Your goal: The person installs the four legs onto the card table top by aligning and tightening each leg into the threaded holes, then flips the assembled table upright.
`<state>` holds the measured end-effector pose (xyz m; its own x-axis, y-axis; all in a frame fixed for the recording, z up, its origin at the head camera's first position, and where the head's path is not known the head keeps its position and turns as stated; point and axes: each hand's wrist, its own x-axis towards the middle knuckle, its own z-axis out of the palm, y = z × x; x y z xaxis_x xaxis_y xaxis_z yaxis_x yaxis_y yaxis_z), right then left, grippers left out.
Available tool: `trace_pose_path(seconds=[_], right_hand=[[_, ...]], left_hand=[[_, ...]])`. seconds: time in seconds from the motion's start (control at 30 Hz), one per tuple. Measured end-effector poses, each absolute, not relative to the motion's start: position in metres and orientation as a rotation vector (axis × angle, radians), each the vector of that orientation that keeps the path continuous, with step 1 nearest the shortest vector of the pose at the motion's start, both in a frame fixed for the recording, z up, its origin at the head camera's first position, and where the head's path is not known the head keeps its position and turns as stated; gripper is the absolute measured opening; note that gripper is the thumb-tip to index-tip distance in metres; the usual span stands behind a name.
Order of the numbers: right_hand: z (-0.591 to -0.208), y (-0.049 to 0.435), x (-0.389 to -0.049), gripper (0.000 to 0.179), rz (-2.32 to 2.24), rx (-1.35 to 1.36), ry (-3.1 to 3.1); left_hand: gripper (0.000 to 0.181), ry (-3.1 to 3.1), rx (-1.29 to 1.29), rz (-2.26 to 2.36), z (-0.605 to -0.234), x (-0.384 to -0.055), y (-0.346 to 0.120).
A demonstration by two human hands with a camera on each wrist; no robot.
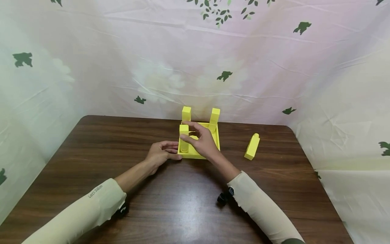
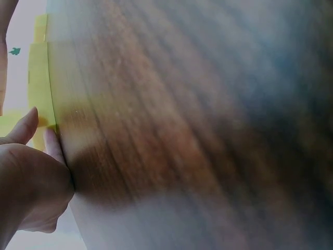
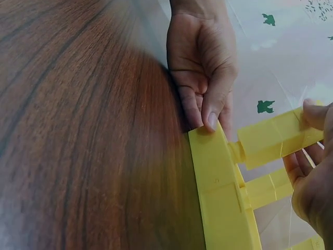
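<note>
A shallow yellow square frame point(image 1: 198, 156) with raised walls lies on the table. My right hand point(image 1: 204, 140) pinches a yellow square post point(image 1: 184, 130) upright at its near-left corner, thumb on one side and fingers on the other. In the right wrist view, a narrower neck shows between this post point(image 3: 276, 136) and the frame point(image 3: 221, 182). My left hand point(image 1: 159, 154) holds that same corner, thumb on the near wall and fingers along the left side. Two more posts stand at the far-left point(image 1: 186, 113) and far-right point(image 1: 214, 116) corners.
Right of the frame, a loose yellow post point(image 1: 252, 147) lies on its side, its knobbed end pointing away. The dark wooden table point(image 1: 170, 203) ends against a pale curtain point(image 1: 182, 67) printed with green leaves and birds.
</note>
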<state>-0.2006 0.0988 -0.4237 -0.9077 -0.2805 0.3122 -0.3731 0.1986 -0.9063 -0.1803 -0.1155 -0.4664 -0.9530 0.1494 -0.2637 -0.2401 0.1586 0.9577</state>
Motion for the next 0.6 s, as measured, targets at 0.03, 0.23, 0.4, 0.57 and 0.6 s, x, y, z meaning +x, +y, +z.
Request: trace_pose_path(seconds=[0.03,0.23,0.4,0.57,0.6], right_hand=[[-0.4238,0.1,-0.2,0.052,1.839,0.648,-2.367],[-0.4245,0.1034,-0.1987,0.055,1.852,0.65,-2.35],[-0.4285,0.1002,-0.2012,0.058,1.783,0.661,-2.387],[-0.4313,0.0967,-0.2032,0.055,1.695,0.659,-2.414],[-0.4317,0.0965,-0.2035,0.054,1.686,0.66,-2.416]], left_hand=[[0.066,2.141,-0.086,1.862,-0.4665,-0.1803,-0.1151],[0.066,2.15,-0.092,1.858,-0.4667,-0.1803,-0.1143],[0.066,2.153,-0.092,1.861,-0.4671,-0.1809,-0.1144],[0.065,2.148,-0.092,1.871,-0.4679,-0.1819,-0.1149],[0.065,2.148,-0.091,1.869,-0.4681,-0.182,-0.115]])
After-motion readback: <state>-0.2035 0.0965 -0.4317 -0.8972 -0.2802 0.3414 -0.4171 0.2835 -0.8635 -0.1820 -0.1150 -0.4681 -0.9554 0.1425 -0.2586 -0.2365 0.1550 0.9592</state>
